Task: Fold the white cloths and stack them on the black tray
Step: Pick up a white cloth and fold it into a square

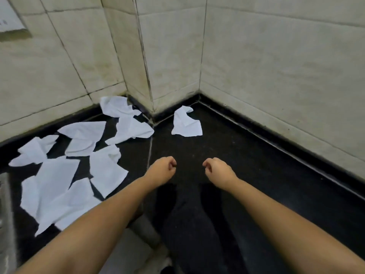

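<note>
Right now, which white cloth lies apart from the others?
The crumpled cloth near the wall corner, alone right of the counter seam; the rest cluster on the left.

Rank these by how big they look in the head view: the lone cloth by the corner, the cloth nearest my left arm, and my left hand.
1. Cloth nearest the left arm
2. Lone cloth
3. Left hand, though nearness makes this unsure.

Both bare forearms reach forward, left hand [162, 169] and right hand [218, 168] curled into empty fists.
</note>
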{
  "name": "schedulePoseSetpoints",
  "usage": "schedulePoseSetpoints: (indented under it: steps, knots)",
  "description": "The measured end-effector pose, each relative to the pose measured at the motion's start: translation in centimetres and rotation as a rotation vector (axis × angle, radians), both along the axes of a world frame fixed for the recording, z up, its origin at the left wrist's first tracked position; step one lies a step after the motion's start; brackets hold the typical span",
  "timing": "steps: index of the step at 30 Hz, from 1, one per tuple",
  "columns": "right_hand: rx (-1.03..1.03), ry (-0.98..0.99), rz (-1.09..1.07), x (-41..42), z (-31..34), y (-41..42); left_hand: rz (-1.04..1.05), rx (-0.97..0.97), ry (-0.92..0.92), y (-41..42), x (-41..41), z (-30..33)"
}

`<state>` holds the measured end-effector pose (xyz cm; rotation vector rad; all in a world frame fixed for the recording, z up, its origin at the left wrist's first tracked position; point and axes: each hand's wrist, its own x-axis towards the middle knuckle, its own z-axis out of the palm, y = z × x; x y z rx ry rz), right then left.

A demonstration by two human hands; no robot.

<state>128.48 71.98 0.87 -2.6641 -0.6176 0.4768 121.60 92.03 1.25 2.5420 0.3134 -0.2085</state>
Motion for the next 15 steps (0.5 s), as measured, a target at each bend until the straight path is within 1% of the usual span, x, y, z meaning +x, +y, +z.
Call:
schedulePoseSetpoints:
  steps: [3,8,10,12,15]
  knots:
    - [-0.041,-0.021,-0.061,6.0,-1.2,4.2,-0.065,0.052,-0.029,3.6,6.5,-1.5]
    - [-0.101,-0.079,-0.125,13.2,-2.9,9.7,-0.216,0.263,-0.114,6.8,14.8,-4.0]
    - [-0.147,-0.105,-0.124,14.8,-3.7,10.8,-0.256,0.334,-0.109,7.3,16.8,-5.1]
    - [-0.209,-0.113,-0.099,15.9,-4.5,11.1,-0.296,0.384,-0.061,7.7,18.1,-6.1]
    - [-0.258,-0.132,-0.081,16.5,-5.6,10.8,-0.305,0.377,-0.040,8.3,19.4,-6.9]
